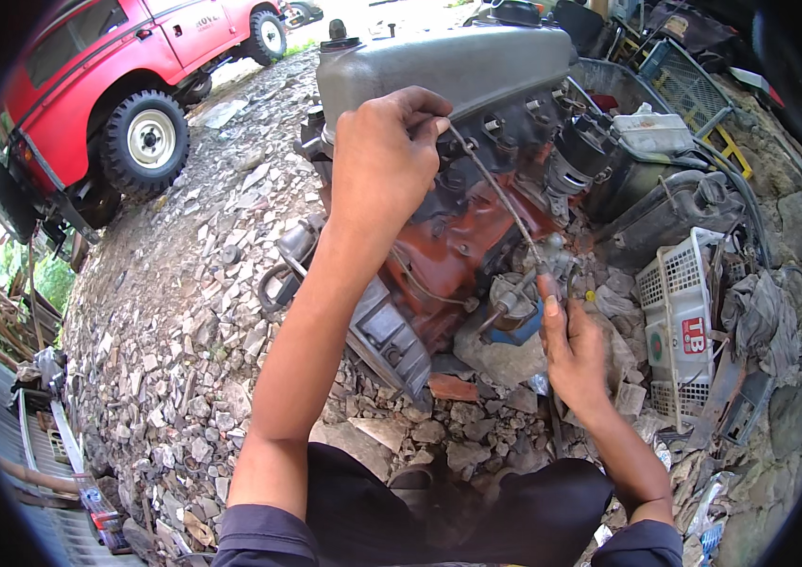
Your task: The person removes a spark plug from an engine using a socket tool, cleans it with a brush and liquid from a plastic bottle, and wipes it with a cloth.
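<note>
My left hand point(394, 149) pinches the upper end of a thin, ridged metal rod point(496, 188) between thumb and fingers. The rod slants down to the right, and my right hand point(571, 340) grips its lower end with the index finger laid along it. Behind the rod stands an engine with a grey metal valve cover point(436, 67) on top and a red-brown painted block point(443, 259) below. A black cylindrical engine part point(578, 149) sits at its right side. Under the rod's lower end is a metal fitting point(511, 294) on a blue part point(514, 329).
Broken stone and rubble point(188, 397) cover the ground. At the right are a white plastic crate point(677, 326), a dark jerrycan point(677, 212) and hoses. A finned metal casting point(387, 333) leans by the engine's lower left. A red off-road vehicle point(103, 85) stands at the upper left.
</note>
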The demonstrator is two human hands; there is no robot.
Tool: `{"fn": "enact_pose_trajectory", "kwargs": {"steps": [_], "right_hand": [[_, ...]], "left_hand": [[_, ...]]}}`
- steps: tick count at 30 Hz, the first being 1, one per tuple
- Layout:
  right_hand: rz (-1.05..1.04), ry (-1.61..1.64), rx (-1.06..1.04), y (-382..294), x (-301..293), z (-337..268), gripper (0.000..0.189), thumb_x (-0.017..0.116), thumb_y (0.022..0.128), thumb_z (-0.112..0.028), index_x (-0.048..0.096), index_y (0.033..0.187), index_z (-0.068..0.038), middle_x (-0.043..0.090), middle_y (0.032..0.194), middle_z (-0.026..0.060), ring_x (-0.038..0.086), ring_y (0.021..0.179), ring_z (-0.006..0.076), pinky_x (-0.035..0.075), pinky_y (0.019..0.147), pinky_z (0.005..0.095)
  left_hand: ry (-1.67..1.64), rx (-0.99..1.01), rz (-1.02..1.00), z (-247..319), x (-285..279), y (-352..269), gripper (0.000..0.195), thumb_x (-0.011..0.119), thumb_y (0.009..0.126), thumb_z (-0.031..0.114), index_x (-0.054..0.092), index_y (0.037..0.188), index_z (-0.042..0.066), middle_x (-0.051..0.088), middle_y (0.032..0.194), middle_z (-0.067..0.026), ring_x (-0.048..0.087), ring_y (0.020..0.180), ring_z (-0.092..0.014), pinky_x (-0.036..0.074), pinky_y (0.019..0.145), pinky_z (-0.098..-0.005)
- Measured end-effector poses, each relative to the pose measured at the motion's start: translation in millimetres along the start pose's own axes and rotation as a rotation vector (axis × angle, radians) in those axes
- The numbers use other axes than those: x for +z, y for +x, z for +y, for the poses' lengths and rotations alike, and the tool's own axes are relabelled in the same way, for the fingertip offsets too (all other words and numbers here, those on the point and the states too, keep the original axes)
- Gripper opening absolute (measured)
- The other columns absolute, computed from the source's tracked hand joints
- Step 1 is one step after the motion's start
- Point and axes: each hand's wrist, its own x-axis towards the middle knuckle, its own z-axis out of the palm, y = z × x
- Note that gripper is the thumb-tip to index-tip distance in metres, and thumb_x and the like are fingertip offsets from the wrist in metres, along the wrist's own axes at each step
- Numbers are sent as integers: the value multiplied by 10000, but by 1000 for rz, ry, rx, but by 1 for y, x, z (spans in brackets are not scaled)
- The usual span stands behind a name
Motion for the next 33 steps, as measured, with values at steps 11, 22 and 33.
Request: {"fn": "enact_pose_trajectory", "kwargs": {"steps": [11, 22, 33], "right_hand": [[115, 89, -3, -6, 7, -9, 478, 549, 1030, -383, 536, 804, 37, 468, 567, 122, 455, 524, 157, 376, 495, 372], [222, -158, -207, 18, -23, -13, 291, 720, 927, -226, 578, 900, 26, 574, 632, 174, 552, 522, 288, 433, 517, 370], [407, -390, -487, 49, -34, 20, 339, 732, 880, -159, 554, 1115, 9, 608, 891, 201, 613, 825, 414, 477, 712, 465]], "left_hand": [[26, 7, 9, 0, 2, 0, 144, 700, 893, 67, 744, 1015, 6, 750, 814, -69, 576, 457, -84, 439, 435, -242], [110, 141, 0, -7, 2, -4, 227, 687, 907, 109, 704, 1081, -36, 755, 919, -146, 654, 536, -127, 513, 562, -269], [546, 486, -164, -11, -1, -19, 313, 658, 898, 185, 650, 1198, 95, 660, 1222, -45, 682, 919, -322, 548, 775, -409]]}}
